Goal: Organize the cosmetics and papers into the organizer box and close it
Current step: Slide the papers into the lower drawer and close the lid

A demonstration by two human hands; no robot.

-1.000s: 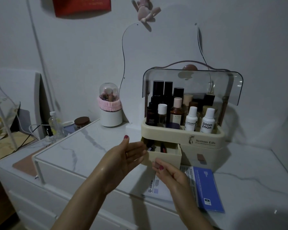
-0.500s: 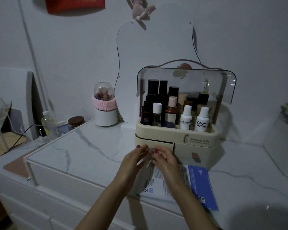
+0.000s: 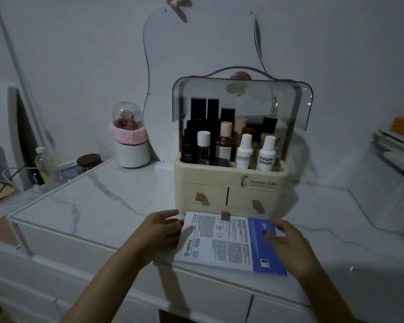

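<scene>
Papers (image 3: 229, 243) — a thin stack of printed sheets, white with dense text on the left and a blue panel on the right — lie flat on the marble-patterned tabletop (image 3: 98, 201), just in front of the organizer box (image 3: 231, 183). Left hand (image 3: 160, 229) touches the stack's left edge, fingers loosely spread; right hand (image 3: 287, 243) rests its fingertips on the blue part. Neither hand looks clamped on the sheets yet. Bottles (image 3: 243, 150) already stand upright in the top tray, and both small drawers look pushed in. What seems left: stowing the papers and lowering the smoky, curved clear lid (image 3: 243, 99), which stands raised. The box is smooth cream plastic with rounded corners and small brown pulls.
</scene>
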